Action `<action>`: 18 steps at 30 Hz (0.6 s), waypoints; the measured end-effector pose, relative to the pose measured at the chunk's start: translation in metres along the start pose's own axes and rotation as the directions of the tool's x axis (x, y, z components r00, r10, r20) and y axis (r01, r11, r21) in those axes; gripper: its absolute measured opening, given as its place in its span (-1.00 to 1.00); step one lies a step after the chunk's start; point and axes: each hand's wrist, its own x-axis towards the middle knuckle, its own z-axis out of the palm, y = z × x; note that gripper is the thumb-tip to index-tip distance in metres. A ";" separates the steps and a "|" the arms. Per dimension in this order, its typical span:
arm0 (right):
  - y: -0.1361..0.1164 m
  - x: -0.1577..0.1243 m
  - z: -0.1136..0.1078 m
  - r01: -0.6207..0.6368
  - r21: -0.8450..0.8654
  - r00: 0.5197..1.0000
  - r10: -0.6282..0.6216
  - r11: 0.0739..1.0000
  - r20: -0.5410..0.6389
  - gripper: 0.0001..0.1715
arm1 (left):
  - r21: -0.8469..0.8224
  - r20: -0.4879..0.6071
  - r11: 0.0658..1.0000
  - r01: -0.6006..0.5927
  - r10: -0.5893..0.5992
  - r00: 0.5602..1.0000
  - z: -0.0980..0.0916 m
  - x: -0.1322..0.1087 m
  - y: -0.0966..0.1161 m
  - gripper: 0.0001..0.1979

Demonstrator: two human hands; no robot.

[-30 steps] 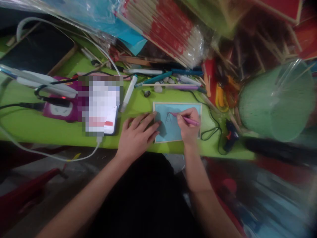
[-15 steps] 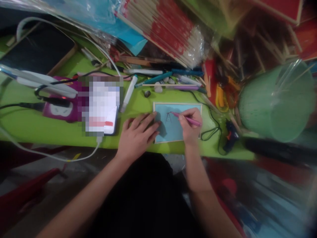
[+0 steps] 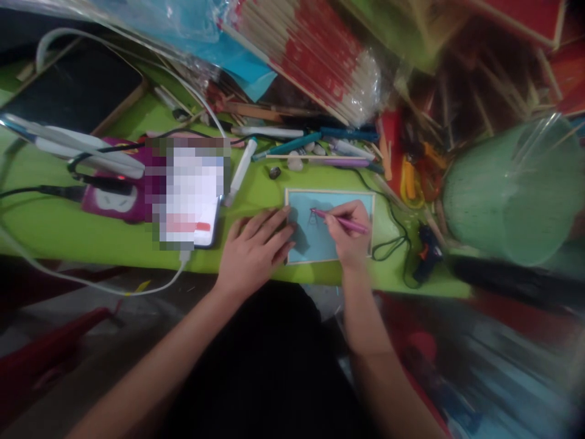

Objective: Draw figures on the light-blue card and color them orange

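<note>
A small light-blue board (image 3: pixel 315 244) with a pale wooden border lies flat on the green tabletop (image 3: pixel 256 195). My right hand (image 3: pixel 351 235) rests on its right half, fingers pinched around a pink pen (image 3: pixel 347 224). The pen's tip meets the blue surface at a small dark line drawing (image 3: pixel 313 217), partly hidden by the tip. My left hand (image 3: pixel 256 244) lies flat, fingers spread, its fingertips touching the board's left edge. It holds nothing.
Left of my hands a phone (image 3: pixel 211 213), its screen blurred out, is plugged into a white cable. A purple power strip (image 3: pixel 98 204) sits farther left. Pens, sticks and pebbles line the back. To the right are a glue gun (image 3: pixel 427 250) and a green bin (image 3: pixel 507 195).
The pen tip has shifted slightly left and down across the drawing, with my right hand following. My left hand stays in place. The whole view has moved a little.
</note>
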 end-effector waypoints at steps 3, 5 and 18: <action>-0.001 0.001 0.001 0.010 0.005 1.000 -0.010 1.000 -0.005 -0.86 | -0.045 0.021 0.999 0.022 -0.021 1.000 -0.001 0.000 0.000 -0.71; -0.002 0.001 0.001 0.014 0.006 1.000 -0.014 1.000 -0.006 -0.86 | -0.059 0.023 0.998 0.024 -0.022 0.999 -0.002 0.000 0.000 -0.72; -0.004 0.000 0.001 -0.023 -0.035 1.000 0.024 0.999 0.021 -0.82 | -0.086 -0.027 0.996 -0.008 0.006 1.000 0.000 -0.001 -0.003 -0.72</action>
